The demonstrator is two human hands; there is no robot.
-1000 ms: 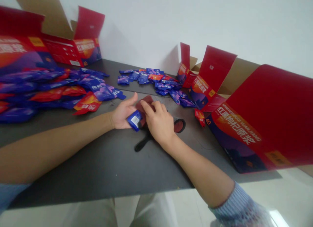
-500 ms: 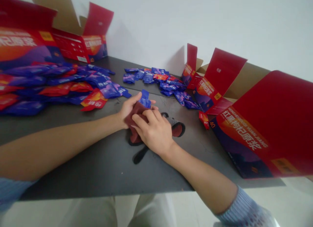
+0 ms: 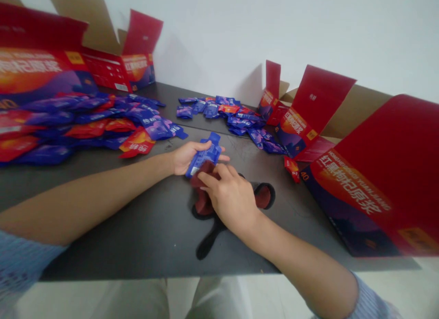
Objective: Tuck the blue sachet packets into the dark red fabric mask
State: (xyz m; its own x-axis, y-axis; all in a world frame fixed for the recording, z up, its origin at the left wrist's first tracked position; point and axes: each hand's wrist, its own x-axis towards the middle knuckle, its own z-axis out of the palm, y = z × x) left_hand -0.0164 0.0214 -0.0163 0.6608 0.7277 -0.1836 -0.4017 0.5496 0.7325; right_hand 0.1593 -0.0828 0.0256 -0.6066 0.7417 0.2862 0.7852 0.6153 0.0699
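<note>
My left hand (image 3: pixel 187 156) holds a blue sachet (image 3: pixel 205 155) just above the dark table (image 3: pixel 137 227), near its middle. My right hand (image 3: pixel 230 197) is closed on a dark red cloth (image 3: pixel 205 201) and presses it against the lower end of the sachet. The cloth has black edging and a black strap (image 3: pixel 209 241) that trails toward me on the table. Part of the cloth is hidden under my right hand.
A big heap of blue and red sachets (image 3: pixel 78 124) lies at the left, a smaller heap (image 3: pixel 226 115) at the back middle. Open red cartons stand at the far left (image 3: pixel 41 67), back right (image 3: pixel 302 117) and right (image 3: pixel 377 186). One red sachet (image 3: pixel 292 167) lies by the right carton.
My left hand has turned the blue sachet from low beside the cloth to lifted and stretched out. The cloth has slid toward me under my right hand. The view shifted slightly.
</note>
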